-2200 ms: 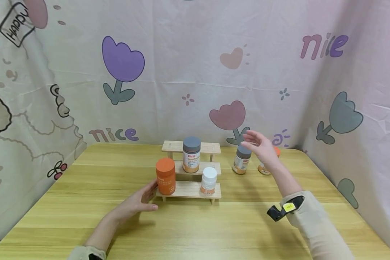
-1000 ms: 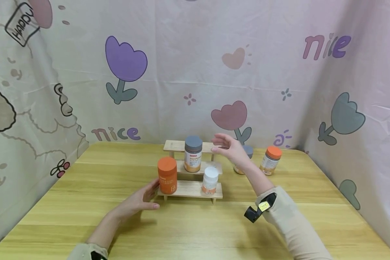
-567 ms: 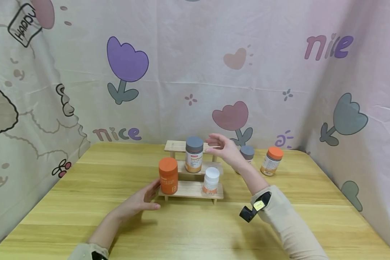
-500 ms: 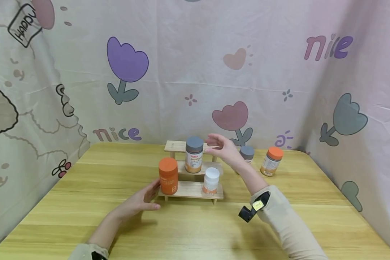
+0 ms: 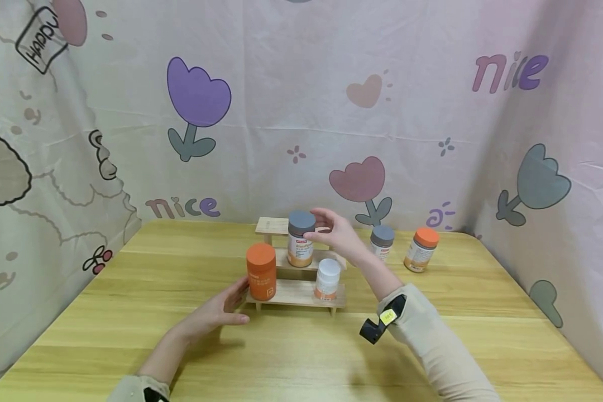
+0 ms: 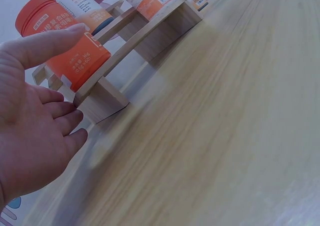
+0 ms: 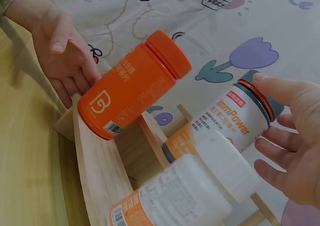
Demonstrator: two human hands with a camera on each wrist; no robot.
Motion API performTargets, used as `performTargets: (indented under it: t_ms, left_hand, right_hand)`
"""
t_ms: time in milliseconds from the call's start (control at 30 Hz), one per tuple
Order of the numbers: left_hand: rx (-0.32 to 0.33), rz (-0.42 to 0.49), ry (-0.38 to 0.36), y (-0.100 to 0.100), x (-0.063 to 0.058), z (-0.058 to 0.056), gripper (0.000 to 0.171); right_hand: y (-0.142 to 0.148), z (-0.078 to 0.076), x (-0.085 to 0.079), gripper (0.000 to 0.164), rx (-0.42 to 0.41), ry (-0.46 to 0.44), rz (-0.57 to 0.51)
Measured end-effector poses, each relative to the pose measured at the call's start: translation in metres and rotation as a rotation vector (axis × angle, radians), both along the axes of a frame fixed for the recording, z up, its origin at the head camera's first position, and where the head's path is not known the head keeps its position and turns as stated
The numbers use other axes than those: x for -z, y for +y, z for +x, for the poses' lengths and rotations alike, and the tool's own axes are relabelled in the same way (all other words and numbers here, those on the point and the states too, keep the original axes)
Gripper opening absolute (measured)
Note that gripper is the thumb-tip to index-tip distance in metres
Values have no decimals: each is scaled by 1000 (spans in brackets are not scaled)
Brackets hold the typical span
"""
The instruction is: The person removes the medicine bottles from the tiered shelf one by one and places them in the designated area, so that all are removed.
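An orange bottle [image 5: 262, 272] stands at the left end of the lowest step of a wooden three-step stand [image 5: 296, 300]. My left hand [image 5: 213, 314] is beside it, fingers extended behind the stand's left end and thumb apart in front. On the middle step stands a grey-capped pill bottle [image 7: 216, 118] with a white and orange label. My right hand [image 5: 338, 234] reaches it from the right; the thumb overlaps the cap in the right wrist view and the loosely bent fingers lie behind. A white-capped bottle [image 5: 327, 279] occupies the lowest step's right end.
On the wooden table [image 5: 291, 357], right of the stand, are a second grey-capped bottle [image 5: 382, 241] and an orange-capped bottle [image 5: 421, 250]. A printed curtain [image 5: 281, 111] hangs behind the table and along both sides.
My right hand has moved left from above the grey-capped bottle on the table to the one on the middle step. My left hand stays beside the stand; the bottles keep their places.
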State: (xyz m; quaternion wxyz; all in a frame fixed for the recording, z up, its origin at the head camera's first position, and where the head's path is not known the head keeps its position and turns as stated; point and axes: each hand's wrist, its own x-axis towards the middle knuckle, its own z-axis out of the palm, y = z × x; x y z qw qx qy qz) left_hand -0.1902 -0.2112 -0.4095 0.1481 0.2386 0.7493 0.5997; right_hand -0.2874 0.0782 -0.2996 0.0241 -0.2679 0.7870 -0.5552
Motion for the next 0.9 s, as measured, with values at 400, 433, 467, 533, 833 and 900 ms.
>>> performTargets:
  t_ms: [400, 433, 467, 533, 833, 900]
  left_hand:
    - [4, 1, 3, 0, 1, -2, 90]
    - [5, 2, 2, 0, 1, -2, 90]
    - [5, 3, 1, 0, 1, -2, 90]
    - [5, 6, -3, 0, 1, -1, 90]
    - [-1, -2, -4, 1, -1, -1, 90]
    - [-3, -5, -6, 1, -1, -1, 90]
  right_hand:
    - [-11, -1, 3, 67, 19, 32, 42]
    - [-11, -1, 2, 66, 16, 33, 44]
    - [-11, -2, 3, 65, 17, 38, 50]
    - [-11, -2, 2, 64, 16, 42, 54]
    - [-11, -1, 0, 66, 29, 49, 58]
    - [-11, -1, 0, 67, 32, 55, 58]
